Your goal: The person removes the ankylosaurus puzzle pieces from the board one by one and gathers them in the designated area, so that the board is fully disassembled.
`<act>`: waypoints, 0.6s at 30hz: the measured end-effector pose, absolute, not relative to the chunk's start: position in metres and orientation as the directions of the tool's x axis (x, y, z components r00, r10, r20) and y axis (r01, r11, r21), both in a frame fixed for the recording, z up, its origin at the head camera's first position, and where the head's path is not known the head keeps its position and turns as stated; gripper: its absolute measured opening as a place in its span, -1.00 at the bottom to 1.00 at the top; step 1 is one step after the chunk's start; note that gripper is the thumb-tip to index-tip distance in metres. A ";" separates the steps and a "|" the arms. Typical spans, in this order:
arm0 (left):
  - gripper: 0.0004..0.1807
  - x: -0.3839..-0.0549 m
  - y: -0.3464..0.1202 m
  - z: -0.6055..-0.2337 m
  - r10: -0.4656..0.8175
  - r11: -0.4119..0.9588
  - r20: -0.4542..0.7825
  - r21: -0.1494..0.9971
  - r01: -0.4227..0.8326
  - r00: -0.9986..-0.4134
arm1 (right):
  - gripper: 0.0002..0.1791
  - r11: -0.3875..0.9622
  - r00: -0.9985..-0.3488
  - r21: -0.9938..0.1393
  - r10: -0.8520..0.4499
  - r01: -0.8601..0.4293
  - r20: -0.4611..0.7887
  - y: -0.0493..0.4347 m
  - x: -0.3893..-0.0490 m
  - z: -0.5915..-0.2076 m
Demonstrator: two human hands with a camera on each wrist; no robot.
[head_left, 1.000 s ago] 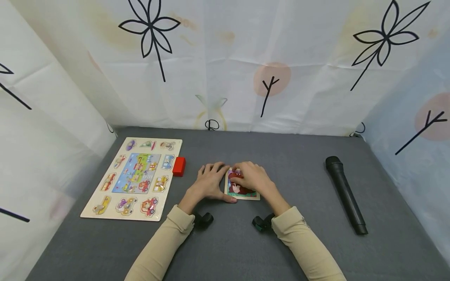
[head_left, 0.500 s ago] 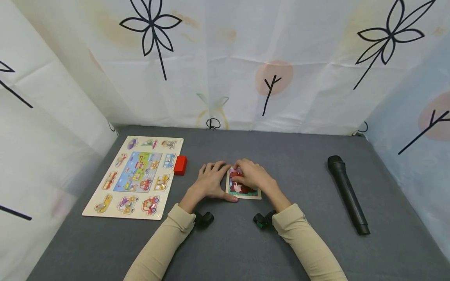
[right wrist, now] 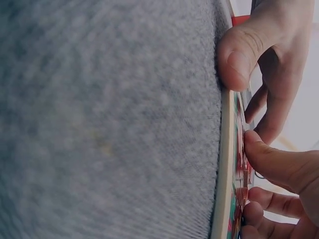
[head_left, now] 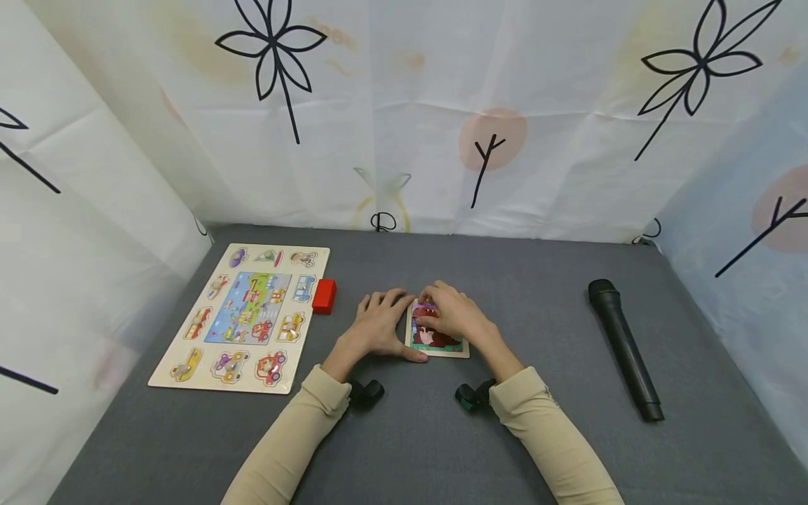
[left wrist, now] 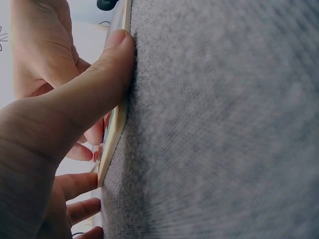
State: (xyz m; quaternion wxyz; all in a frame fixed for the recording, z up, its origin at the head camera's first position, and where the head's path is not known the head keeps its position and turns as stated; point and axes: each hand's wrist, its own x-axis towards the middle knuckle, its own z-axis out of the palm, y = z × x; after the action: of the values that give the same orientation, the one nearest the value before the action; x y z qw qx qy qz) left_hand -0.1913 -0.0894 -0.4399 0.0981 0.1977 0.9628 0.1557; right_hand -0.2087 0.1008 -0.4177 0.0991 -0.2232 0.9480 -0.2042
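Note:
A small wooden jigsaw puzzle (head_left: 435, 340) lies flat on the grey table, its picture a red-brown animal on purple and green. My left hand (head_left: 375, 326) holds its left side, thumb at the near edge and index finger at the far left corner. In the left wrist view that thumb (left wrist: 117, 50) presses along the pale wooden rim (left wrist: 114, 132). Over the upper part of the picture, my right hand (head_left: 457, 312) has its thumb and curled fingers around a puzzle piece (head_left: 431, 308). The right wrist view has its thumb (right wrist: 259, 149) touching the picture; the fingers partly hide the piece.
To the left lies a large vehicle peg puzzle board (head_left: 297, 361), with a red block (head_left: 324, 297) at its right edge. A black microphone (head_left: 625, 351) lies on the right. White printed curtains (head_left: 416, 168) stand behind and beside the table.
The head view has shifted slightly. My right hand's knuckles have risen a little over the puzzle, while the left hand keeps its place on the edge.

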 end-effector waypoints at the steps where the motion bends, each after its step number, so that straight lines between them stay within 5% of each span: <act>1: 0.28 -0.192 -0.089 -0.440 0.410 0.874 -0.131 0.339 0.348 -0.902 | -0.51 0.815 -0.880 -0.432 -0.466 -0.386 -0.093 0.101 -0.209 -0.418; 18: 0.28 -0.190 -0.089 -0.437 0.412 0.872 -0.130 0.341 0.350 -0.902 | -0.53 0.801 -0.868 -0.428 -0.491 -0.419 -0.070 0.101 -0.208 -0.420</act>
State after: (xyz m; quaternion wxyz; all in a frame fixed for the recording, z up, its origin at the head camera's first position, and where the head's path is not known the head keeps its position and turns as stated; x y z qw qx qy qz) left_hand -0.1903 -0.0894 -0.4374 0.0997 0.1979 0.9624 0.1569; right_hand -0.2080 0.1008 -0.4196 0.0889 -0.2409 0.9447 -0.2040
